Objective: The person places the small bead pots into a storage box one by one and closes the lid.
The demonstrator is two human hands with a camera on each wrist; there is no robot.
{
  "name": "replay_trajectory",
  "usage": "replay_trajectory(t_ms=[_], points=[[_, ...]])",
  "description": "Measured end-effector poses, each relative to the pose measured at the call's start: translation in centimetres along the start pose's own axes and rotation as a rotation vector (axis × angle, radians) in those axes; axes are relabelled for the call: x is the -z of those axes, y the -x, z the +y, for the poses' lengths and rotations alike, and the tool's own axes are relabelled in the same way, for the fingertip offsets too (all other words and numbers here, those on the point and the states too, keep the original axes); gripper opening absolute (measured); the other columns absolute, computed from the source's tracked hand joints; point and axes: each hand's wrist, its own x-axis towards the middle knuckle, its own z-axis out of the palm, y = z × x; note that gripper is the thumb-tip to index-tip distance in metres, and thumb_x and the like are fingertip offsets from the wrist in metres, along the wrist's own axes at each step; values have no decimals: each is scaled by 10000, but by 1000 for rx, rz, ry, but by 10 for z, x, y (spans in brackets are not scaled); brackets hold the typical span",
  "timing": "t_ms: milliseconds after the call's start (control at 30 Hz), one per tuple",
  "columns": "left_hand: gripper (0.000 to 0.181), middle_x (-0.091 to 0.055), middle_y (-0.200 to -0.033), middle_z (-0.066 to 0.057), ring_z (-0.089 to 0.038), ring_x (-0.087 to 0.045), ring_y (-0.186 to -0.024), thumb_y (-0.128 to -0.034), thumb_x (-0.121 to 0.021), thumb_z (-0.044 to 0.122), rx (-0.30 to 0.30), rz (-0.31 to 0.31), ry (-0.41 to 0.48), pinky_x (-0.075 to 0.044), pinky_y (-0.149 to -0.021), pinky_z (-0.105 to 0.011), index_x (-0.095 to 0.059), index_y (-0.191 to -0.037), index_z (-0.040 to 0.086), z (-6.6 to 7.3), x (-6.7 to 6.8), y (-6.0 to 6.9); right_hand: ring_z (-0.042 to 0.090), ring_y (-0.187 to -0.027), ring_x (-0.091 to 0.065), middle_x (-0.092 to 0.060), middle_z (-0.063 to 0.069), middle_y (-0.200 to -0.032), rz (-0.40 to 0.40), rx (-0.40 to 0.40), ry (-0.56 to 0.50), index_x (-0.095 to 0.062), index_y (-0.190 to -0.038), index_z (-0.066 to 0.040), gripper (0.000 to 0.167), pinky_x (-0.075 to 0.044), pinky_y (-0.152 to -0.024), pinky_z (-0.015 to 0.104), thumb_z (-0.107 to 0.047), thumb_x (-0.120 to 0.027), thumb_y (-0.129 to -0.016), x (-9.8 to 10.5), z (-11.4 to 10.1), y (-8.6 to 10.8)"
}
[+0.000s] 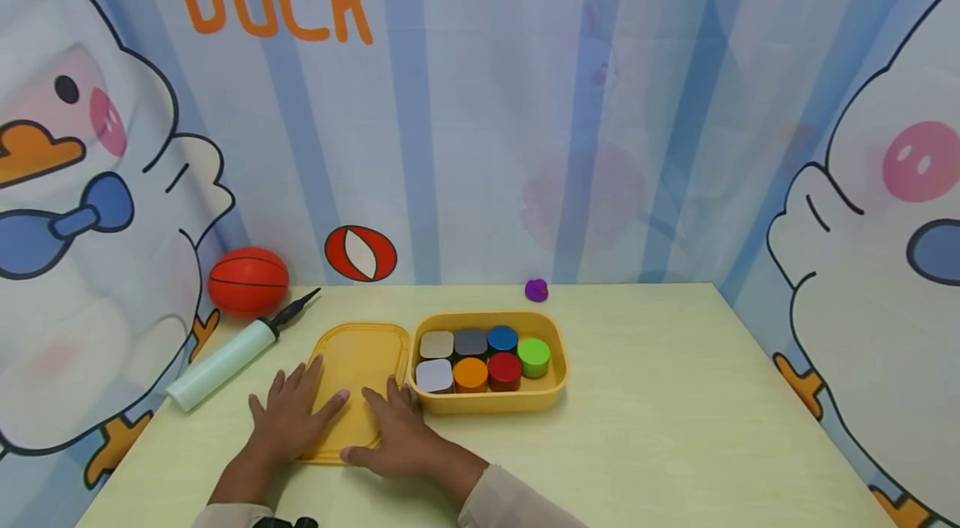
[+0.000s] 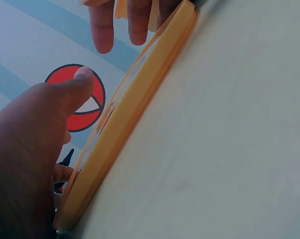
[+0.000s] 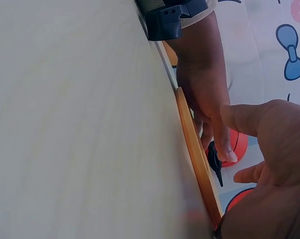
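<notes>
A flat yellow lid (image 1: 363,357) lies on the table, its rim seen edge-on in the left wrist view. My left hand (image 1: 288,420), fingers spread, is over the lid's left side. Over its right side is my right hand (image 1: 408,436), thumb apart from the fingers, with fingertips close to the yellow box (image 1: 495,405); whether they touch it I cannot tell. Both hands look relaxed, neither curled round anything. Inside the box sit several small pieces with coloured tops, among them a green one (image 1: 534,356) and an orange one (image 1: 471,375). The lid's lower middle is partly behind the hands.
To the left, a pale green hand pump (image 1: 223,365) with a black nozzle lies slanted, near a red ball (image 1: 248,281). A small purple object (image 1: 536,290) is at the table's back edge. The duck-print curtain (image 1: 487,95) hangs behind the table (image 1: 675,428).
</notes>
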Motion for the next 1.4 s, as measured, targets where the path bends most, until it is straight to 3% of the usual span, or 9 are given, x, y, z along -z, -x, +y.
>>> replay_trajectory(t_ms=[167,300,433,567,900,1067,1200,1400], points=[[1012,-328,-1707,-383,-685,-170,-1588,-1062,-479,742,-17,34,12,27,-1097,-996,-245,-1727,17,-2,-2,-2,556,-1685,-4,-78,190,-1846,-7,36,-38,-352,-1727,-212,844,-177,-1330,736,-482,-739,-1027,0,4,-1],[1002,-380,-1668,-387,-629,-294,-1566,-1053,-588,671,-65,86,61,-32,-1121,-981,-259,-1717,-3,-3,-2,-2,582,-1671,46,-52,168,-1851,-9,82,-60,-350,-1730,-219,825,-157,-1325,755,-461,-732,-1040,0,6,-2],[982,-381,-1625,-399,-611,-385,-1508,-1040,-691,559,-108,167,125,-217,-1189,-895,-250,-1720,4,-2,1,2,577,-1668,99,-20,151,-1854,-12,134,-95,-349,-1731,-199,804,-130,-1326,763,-412,-726,-1054,1,7,-2],[1005,-321,-1654,-396,-628,-410,-1487,-1020,-738,530,-120,240,152,-378,-1165,-823,-226,-1736,45,0,5,3,579,-1667,106,-8,149,-1855,7,182,-109,-348,-1731,-178,796,-129,-1319,775,-365,-728,-1057,5,5,-2],[1089,-286,-1693,-370,-618,-384,-1512,-994,-800,437,-112,351,180,-352,-1197,-800,-147,-1741,-13,8,24,12,481,-1683,186,35,51,-1861,39,260,-161,-352,-1733,-233,776,-164,-1295,800,-339,-733,-1065,7,3,-3],[1089,-267,-1755,-320,-595,-322,-1577,-985,-812,436,-132,378,226,-310,-1228,-789,-159,-1749,17,14,34,12,455,-1689,201,34,-12,-1861,63,261,-170,-370,-1723,-290,751,-158,-1287,813,-347,-730,-1066,13,0,2],[1053,-262,-1785,-282,-582,-296,-1606,-974,-838,383,-166,376,267,-310,-1233,-777,-216,-1740,16,19,43,12,456,-1683,224,45,-13,-1862,77,300,-171,-372,-1724,-260,743,-155,-1285,818,-333,-720,-1071,21,-3,10],[1050,-183,-1837,-160,-528,-209,-1667,-939,-886,333,-150,301,416,-267,-1271,-757,-254,-1756,142,24,55,12,412,-1699,203,26,-42,-1865,114,350,-220,-384,-1720,-246,756,-149,-1288,816,-264,-746,-1056,31,-2,19]])
